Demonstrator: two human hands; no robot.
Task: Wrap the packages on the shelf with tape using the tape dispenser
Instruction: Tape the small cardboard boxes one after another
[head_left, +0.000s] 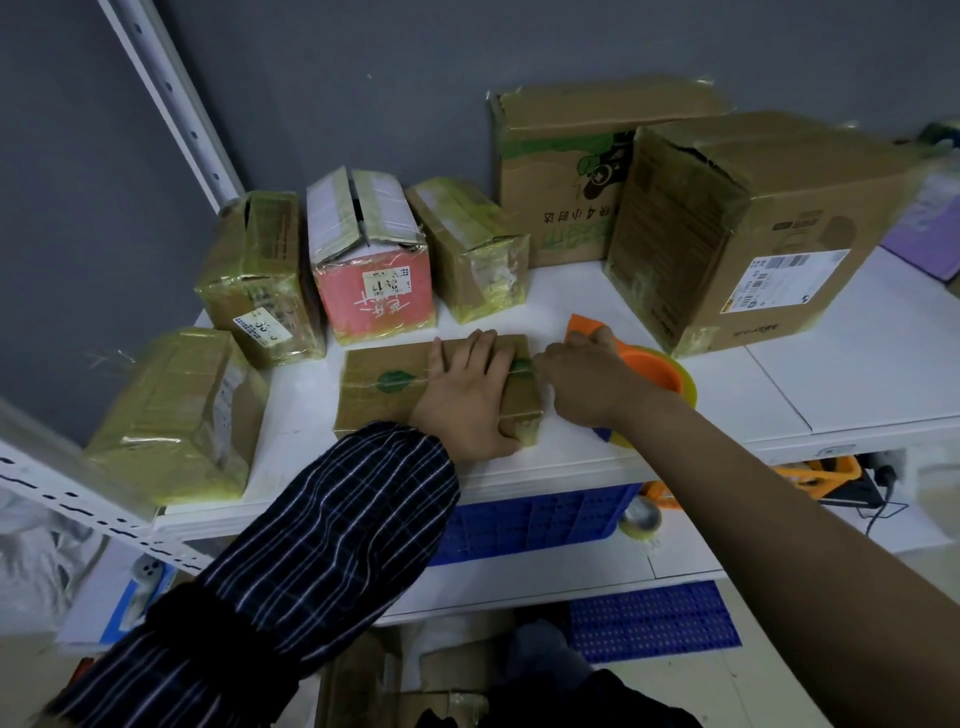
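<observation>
pressing down on the leaf box (384, 384) with the left hand (467, 395), fingers straight and close together on top. gripping the orange tape dispenser (654, 369) with the right hand (587, 384), fingers curled round it, just right of the leaf box. more taped boxes (374, 260) just behind the leaf box.

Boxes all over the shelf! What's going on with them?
A person is taping a flat box on the white shelf. The left hand presses down on its top, while the right hand grips an orange tape dispenser at the box's right end. Other boxes, shiny with tape, stand behind.
</observation>
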